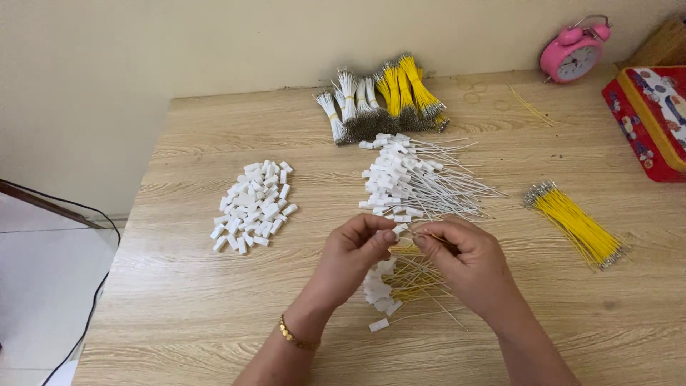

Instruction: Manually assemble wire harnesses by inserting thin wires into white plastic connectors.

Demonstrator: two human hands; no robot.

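Observation:
My left hand (355, 251) pinches a small white plastic connector (400, 229) between thumb and fingers. My right hand (464, 257) holds a thin wire (423, 236) whose tip meets the connector. Both hands hover over a small pile of connectors fitted with yellow wires (400, 280) on the wooden table (179, 300).
A heap of loose white connectors (254, 206) lies at left. Connectors with white wires (414, 180) lie in the middle. Bundles of white and yellow wires (382, 100) sit at the back. A yellow wire bundle (577, 225), a red tin (650, 118) and a pink alarm clock (574, 51) are at right.

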